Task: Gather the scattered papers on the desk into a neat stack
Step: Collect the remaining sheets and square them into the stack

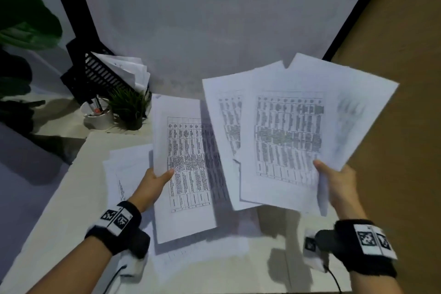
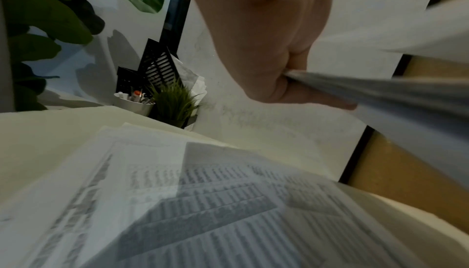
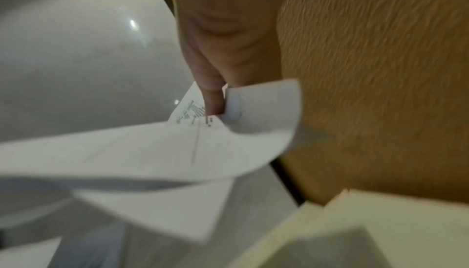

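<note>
My left hand (image 1: 156,180) pinches a bundle of printed sheets (image 1: 183,162) by its left edge and holds it above the white desk (image 1: 59,210). My right hand (image 1: 334,180) grips a fanned bunch of several table-printed sheets (image 1: 288,131) by the lower right edge, raised over the desk's right side. More papers (image 1: 124,174) lie flat on the desk under and left of the left bundle. In the left wrist view the hand (image 2: 266,51) clamps the sheets' edge (image 2: 380,89) above the papers on the desk (image 2: 203,202). The right wrist view shows my fingers (image 3: 213,99) on curled sheets (image 3: 177,147).
A black slotted file rack (image 1: 100,74) holding papers stands at the desk's back left, with a white pen cup (image 1: 99,114) and a small green potted plant (image 1: 130,107) in front. A large leafy plant (image 1: 23,21) is at far left. A brown surface (image 1: 393,126) lies beyond the desk's right edge.
</note>
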Demonstrator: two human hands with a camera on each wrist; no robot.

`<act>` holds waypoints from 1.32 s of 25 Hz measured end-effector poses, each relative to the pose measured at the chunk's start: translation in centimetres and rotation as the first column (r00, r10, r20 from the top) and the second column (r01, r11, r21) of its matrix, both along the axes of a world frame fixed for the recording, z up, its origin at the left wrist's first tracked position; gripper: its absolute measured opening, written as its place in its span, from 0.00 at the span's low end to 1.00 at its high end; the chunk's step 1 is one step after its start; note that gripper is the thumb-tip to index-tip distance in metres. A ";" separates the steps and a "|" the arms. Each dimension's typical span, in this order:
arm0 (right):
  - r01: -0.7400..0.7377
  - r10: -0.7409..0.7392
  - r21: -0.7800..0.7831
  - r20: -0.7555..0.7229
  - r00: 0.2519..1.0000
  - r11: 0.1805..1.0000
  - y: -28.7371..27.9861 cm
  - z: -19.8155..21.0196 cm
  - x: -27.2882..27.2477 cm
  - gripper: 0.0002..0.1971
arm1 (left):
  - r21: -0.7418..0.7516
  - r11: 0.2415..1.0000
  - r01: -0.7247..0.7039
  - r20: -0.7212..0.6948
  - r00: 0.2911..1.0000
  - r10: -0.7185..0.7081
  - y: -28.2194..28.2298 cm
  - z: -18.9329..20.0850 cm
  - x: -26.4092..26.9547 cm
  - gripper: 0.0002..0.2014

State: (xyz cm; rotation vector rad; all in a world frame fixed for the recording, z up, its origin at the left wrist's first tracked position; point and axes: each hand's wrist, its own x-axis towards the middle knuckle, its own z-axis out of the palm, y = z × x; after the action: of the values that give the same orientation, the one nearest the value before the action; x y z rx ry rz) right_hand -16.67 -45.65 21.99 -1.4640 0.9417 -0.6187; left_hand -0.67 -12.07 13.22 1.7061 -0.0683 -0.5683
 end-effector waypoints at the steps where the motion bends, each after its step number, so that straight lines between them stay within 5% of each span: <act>1: -0.071 0.072 0.059 -0.003 0.997 0.996 1.6 -1.5 0.6 0.18 | -0.008 1.000 0.026 -0.024 0.999 -0.026 -0.7 0.6 -0.2 0.16; 3: -0.190 0.202 0.208 -0.038 0.979 0.960 5.1 -3.8 2.0 0.16 | -0.067 0.996 0.062 -0.106 0.992 -0.069 -1.6 1.8 -0.3 0.06; 8: -0.431 0.484 0.457 0.002 0.875 0.778 7.8 -5.3 4.6 0.18 | -0.073 0.997 0.040 -0.171 0.984 -0.052 -0.2 2.6 -0.6 0.16; 12: -0.477 0.492 0.373 0.060 0.868 0.796 8.1 -4.8 5.7 0.19 | -0.325 0.930 -0.169 -0.218 0.971 0.101 0.0 4.1 0.4 0.22; 15: -0.455 0.447 0.329 0.104 0.888 0.828 8.3 -4.6 5.9 0.17 | -0.495 0.849 -0.187 -0.224 0.971 0.084 0.4 4.8 1.0 0.42; 17: -0.465 0.439 0.294 0.152 0.885 0.835 8.2 -4.4 5.8 0.14 | -0.549 0.827 -0.124 -0.187 0.982 0.023 0.8 4.3 0.9 0.44; 20: -0.571 0.551 0.205 0.152 0.821 0.795 8.0 -3.7 6.1 0.26 | -0.440 0.898 -0.019 -0.038 0.999 0.003 0.8 4.3 1.0 0.45; 24: -0.726 0.729 0.100 0.008 0.685 0.681 9.3 -2.2 7.4 0.19 | -0.313 0.941 0.129 0.084 0.991 -0.108 -0.6 5.4 1.0 0.45; 28: -0.636 0.637 -0.027 0.023 0.771 0.771 10.1 -3.0 8.0 0.16 | -0.171 0.979 0.111 0.144 0.986 -0.087 -0.7 5.6 0.5 0.45; 32: -0.578 0.576 0.022 0.058 0.815 0.816 11.2 -5.0 8.1 0.14 | -0.071 0.991 0.112 0.184 0.978 -0.098 -0.6 5.3 0.2 0.19; 33: -0.572 0.570 0.063 0.050 0.820 0.818 11.5 -5.5 8.0 0.14 | -0.081 0.991 0.110 0.178 0.980 -0.094 -0.5 4.9 0.1 0.19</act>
State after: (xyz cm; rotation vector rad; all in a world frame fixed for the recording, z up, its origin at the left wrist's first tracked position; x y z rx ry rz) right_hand -8.62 -34.10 16.48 -1.5638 0.4476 -0.1527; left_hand -0.62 -12.56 18.13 1.6676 -0.3039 -0.4833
